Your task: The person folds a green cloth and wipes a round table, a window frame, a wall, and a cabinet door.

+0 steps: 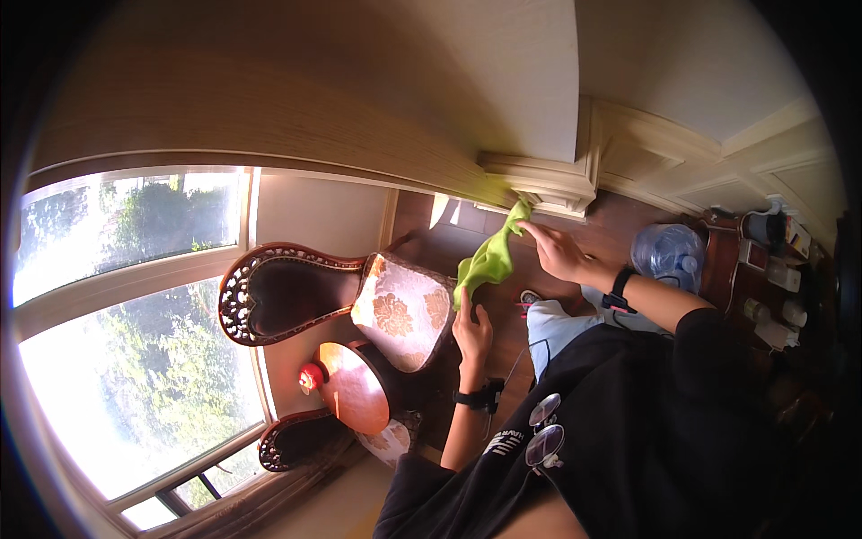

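A bright green cloth [489, 260] hangs stretched between my two hands in the middle of the view. My left hand [472, 334] grips its lower end at the fingertips. The upper part is pinched by the fingers of my right hand [557, 253], and the cloth's far tip reaches toward the cream moulded base of a wall or column [540, 180]. Folds run along the cloth, and part of its edge behind my fingers is hidden. Both wrists wear black bands.
To the left stand a carved dark wood chair [305, 295] with a floral seat and a small round table [352, 386] bearing a red object [311, 378]. Large windows [135, 359] lie beyond. A big clear water bottle [669, 254] and a cluttered wooden cabinet [723, 260] are at right.
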`<state>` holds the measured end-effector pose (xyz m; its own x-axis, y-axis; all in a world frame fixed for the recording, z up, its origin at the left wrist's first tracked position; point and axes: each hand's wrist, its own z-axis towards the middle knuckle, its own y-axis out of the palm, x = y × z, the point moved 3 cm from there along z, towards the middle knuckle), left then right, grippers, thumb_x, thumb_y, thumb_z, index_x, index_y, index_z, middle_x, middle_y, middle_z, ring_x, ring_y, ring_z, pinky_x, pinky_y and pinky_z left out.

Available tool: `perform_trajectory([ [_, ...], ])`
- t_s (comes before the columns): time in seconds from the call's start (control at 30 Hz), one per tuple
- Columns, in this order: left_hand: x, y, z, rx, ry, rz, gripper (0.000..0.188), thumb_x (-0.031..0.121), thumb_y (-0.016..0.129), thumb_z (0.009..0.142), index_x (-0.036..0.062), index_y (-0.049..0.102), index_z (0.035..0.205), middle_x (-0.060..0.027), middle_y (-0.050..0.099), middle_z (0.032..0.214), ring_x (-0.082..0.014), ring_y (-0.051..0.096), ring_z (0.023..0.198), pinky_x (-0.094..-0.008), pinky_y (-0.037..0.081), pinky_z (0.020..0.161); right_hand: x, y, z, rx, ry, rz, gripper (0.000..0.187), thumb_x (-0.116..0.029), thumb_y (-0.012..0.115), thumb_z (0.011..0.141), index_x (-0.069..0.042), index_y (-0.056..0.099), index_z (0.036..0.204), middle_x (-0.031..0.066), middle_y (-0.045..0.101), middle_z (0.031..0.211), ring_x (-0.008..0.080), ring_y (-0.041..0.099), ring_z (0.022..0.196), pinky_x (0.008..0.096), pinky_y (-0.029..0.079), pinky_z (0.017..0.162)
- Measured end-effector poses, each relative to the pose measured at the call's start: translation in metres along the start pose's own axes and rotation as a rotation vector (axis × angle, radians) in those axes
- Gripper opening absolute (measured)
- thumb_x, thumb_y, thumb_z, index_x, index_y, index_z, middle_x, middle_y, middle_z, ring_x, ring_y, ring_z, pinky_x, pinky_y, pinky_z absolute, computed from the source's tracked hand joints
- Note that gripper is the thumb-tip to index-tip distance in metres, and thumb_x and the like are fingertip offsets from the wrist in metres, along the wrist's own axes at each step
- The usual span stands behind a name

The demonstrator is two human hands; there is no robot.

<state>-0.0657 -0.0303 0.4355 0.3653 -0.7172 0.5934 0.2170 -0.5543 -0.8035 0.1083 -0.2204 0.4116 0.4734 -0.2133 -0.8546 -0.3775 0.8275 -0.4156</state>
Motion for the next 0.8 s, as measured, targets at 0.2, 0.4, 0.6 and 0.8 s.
perform_trajectory([
  [0.2, 0.054, -0.023, -0.011, 0.135, -0.12, -0.121, 0.048, -0.002, 0.055, 0.088, -0.0015, 0.05, 0.137, -0.0216, 0.07, 0.097, -0.0237, 0.067, 0.075, -0.0333, 0.053, 0.068, -0.014, -0.103, -0.036, 0.158, 0.266, 0.045, 0.041, 0.004, 0.05, 0.089, -0.004, 0.054, 0.129, 0.0212, 0.068, 0.097, 0.0295, 0.07, 0.084, 0.0348, 0.054, 0.07],
  [0.4, 0.151, 0.003, 0.079, 0.247, 0.214, -0.168, 0.075, 0.004, 0.056, 0.086, -0.0057, 0.019, 0.15, -0.035, 0.039, 0.142, -0.0462, 0.042, 0.131, -0.0447, 0.035, 0.108, -0.005, -0.172, 0.014, 0.514, 0.215, -0.07, 0.06, 0.003, 0.052, 0.088, -0.004, 0.035, 0.145, 0.0232, 0.053, 0.135, 0.0368, 0.059, 0.116, 0.0405, 0.051, 0.092],
  [0.6, 0.162, 0.102, 0.178, 0.329, 0.244, 0.052, 0.081, 0.018, 0.054, 0.092, -0.0167, 0.004, 0.146, -0.0426, 0.026, 0.143, -0.0519, 0.034, 0.13, -0.0483, 0.026, 0.111, 0.101, -0.137, 0.109, 0.551, 0.177, -0.312, 0.062, -0.002, 0.05, 0.089, -0.002, 0.03, 0.147, 0.0276, 0.043, 0.14, 0.0452, 0.046, 0.124, 0.0475, 0.045, 0.095],
  [0.8, 0.113, 0.161, 0.23, 0.416, 0.11, -0.068, 0.076, 0.028, 0.045, 0.095, -0.0209, 0.01, 0.142, -0.0421, 0.017, 0.148, -0.0512, 0.018, 0.14, -0.0502, 0.014, 0.118, 0.156, -0.085, 0.125, 0.608, 0.628, 0.466, 0.048, -0.025, 0.042, 0.1, -0.008, 0.04, 0.145, 0.0209, 0.05, 0.139, 0.0308, 0.053, 0.123, 0.038, 0.042, 0.099],
])
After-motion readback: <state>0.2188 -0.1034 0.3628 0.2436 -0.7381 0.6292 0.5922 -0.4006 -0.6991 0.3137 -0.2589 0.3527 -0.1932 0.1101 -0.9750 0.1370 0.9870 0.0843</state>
